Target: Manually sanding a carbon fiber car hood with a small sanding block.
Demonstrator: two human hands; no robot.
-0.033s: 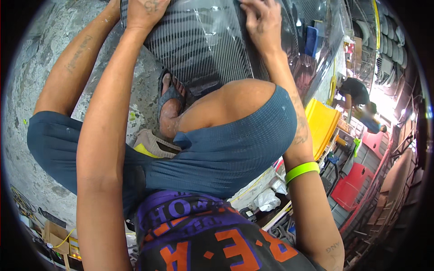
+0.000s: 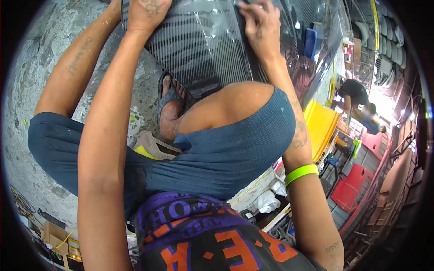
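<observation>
We have the glossy black woven-pattern panel [image 2: 203, 52] before us, running out at the top. Our left hand [image 2: 148, 14] is over its left side, fingers cut off, grip untellable. Our right hand [image 2: 263, 25] curls above the surface; we cannot tell whether it pinches anything, or how much work remains.
</observation>
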